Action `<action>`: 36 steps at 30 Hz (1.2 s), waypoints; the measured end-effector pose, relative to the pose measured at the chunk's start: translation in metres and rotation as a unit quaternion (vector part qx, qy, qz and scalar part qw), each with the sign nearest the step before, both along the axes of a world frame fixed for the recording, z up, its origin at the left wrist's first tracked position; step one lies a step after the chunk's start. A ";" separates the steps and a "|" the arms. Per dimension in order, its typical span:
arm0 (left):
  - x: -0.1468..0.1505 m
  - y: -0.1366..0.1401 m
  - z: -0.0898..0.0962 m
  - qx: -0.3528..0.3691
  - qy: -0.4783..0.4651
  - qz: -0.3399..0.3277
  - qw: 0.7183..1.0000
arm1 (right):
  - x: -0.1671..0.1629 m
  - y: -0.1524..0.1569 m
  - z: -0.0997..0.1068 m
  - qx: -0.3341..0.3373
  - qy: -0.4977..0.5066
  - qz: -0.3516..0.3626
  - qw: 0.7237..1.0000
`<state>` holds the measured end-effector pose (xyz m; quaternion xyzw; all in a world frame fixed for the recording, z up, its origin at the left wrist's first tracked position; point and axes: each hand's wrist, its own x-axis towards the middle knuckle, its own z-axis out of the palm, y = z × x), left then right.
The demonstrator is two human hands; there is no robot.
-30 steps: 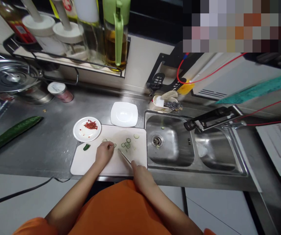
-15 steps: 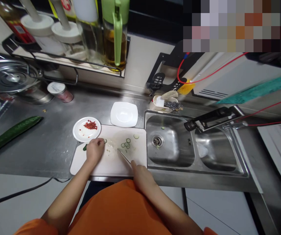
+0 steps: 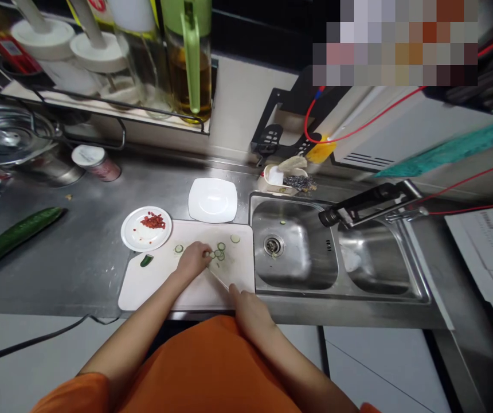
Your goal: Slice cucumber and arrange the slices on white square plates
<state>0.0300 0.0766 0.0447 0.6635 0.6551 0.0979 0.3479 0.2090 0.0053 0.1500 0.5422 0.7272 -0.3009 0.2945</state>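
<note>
My right hand (image 3: 251,310) is closed around the handle of a knife (image 3: 219,280). Its blade lies low over the white cutting board (image 3: 152,289), pointing up and left. My left hand (image 3: 192,260) has its fingers pinched at a small cucumber slice beside the knife tip. Against those fingertips lies a cluster of thin cucumber slices (image 3: 221,246). Single slices rest apart on the board, one (image 3: 179,248) left of my hand and a paler one (image 3: 235,238) near the top right. A dark green cucumber end piece (image 3: 147,261) sits on the board's left side.
Behind the board stand a round plate (image 3: 147,229) with chopped red pieces and a white square dish (image 3: 212,200). A whole cucumber (image 3: 16,241) lies left on the steel counter. The double sink (image 3: 296,246) with its faucet (image 3: 358,207) borders the right. Overhead, a rack holds bottles.
My left hand has moved right across the board, from the lone slice to the slice cluster, uncovering the cucumber end piece. My right hand keeps the knife nearly in place. The view has shifted slightly.
</note>
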 end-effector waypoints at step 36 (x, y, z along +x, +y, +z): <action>-0.021 -0.043 -0.023 0.115 -0.007 0.123 0.986 | -0.023 0.012 -0.019 0.030 0.033 -0.017 0.999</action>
